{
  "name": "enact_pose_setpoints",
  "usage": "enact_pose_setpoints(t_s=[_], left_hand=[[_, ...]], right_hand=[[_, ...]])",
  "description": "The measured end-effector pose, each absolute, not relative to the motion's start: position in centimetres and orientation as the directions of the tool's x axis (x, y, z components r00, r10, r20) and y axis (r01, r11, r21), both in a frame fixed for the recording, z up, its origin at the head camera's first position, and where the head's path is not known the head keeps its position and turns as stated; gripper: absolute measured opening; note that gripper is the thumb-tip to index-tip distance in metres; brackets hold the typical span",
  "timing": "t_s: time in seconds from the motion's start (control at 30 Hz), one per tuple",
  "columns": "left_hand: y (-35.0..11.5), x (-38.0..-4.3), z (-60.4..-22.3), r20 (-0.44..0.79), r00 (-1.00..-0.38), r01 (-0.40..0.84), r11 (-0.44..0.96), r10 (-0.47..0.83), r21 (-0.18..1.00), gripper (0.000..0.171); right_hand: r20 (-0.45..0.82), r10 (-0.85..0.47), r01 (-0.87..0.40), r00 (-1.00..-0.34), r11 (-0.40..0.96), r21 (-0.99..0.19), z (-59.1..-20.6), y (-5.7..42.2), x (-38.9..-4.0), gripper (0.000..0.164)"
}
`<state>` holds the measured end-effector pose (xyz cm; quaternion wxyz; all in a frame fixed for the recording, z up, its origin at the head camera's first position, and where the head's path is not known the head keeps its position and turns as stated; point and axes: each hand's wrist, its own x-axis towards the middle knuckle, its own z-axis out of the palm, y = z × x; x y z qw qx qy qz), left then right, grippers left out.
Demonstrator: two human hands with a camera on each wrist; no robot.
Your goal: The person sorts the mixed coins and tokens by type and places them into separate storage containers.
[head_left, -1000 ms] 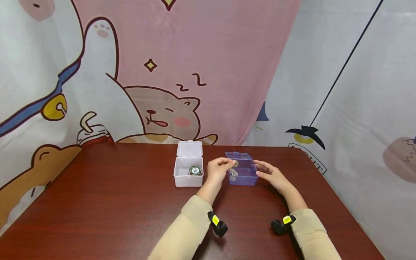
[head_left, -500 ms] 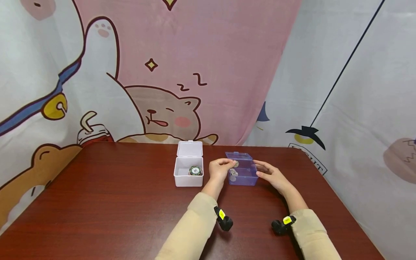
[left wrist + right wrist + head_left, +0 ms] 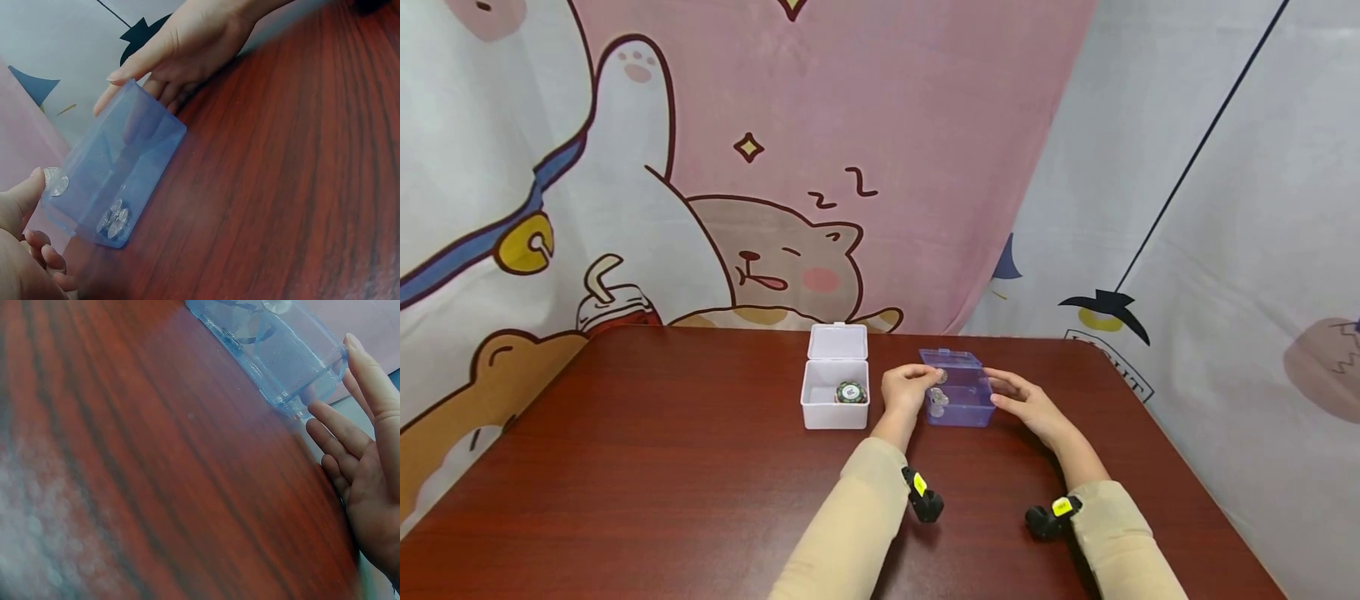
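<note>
My left hand (image 3: pixel 906 392) pinches a silver coin (image 3: pixel 51 174) between thumb and finger at the left rim of a translucent blue-purple plastic box (image 3: pixel 968 403). The coin overlaps the box wall in the left wrist view. Several more coins (image 3: pixel 119 222) lie at the left end inside the box, whose hinged lid (image 3: pixel 951 359) stands raised at the back. At the box's right end rests my right hand (image 3: pixel 1033 410), its thumb touching the near rim and its relaxed fingers reaching along the end wall. In the right wrist view, the lower fingers (image 3: pixel 344 431) stretch out beneath the box corner.
A white plastic box (image 3: pixel 822 418) with its lid up stands left of my left hand, holding patterned poker chips (image 3: pixel 851 392). Both boxes are on the dark red wooden table (image 3: pixel 662 467). A cartoon-printed cloth (image 3: pixel 925 167) hangs behind the table.
My left forearm has swung slightly right and forward, while the left fingertips stay at the box's left rim with the coin. My right hand and both boxes have kept their places.
</note>
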<state>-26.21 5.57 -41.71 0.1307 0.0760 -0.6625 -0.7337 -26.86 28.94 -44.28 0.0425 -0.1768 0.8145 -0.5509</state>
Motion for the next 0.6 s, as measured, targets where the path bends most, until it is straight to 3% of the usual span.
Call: enact_pose_setpoints(t_s=[0.23, 0.6], left_hand=[[5.8, -26.1, -41.7, 0.079, -0.953, 0.082, 0.001, -0.293, 0.997, 0.012], [5.5, -26.1, -42.0, 0.106, -0.961, 0.107, 0.011, -0.257, 0.994, 0.014]], right_hand=[[0.131, -0.336, -0.246, -0.933, 0.327, -0.912, -44.3, 29.0, -26.9, 0.05], [0.12, -0.353, -0.239, -0.928, 0.315, -0.919, -42.7, 28.2, -25.9, 0.05]])
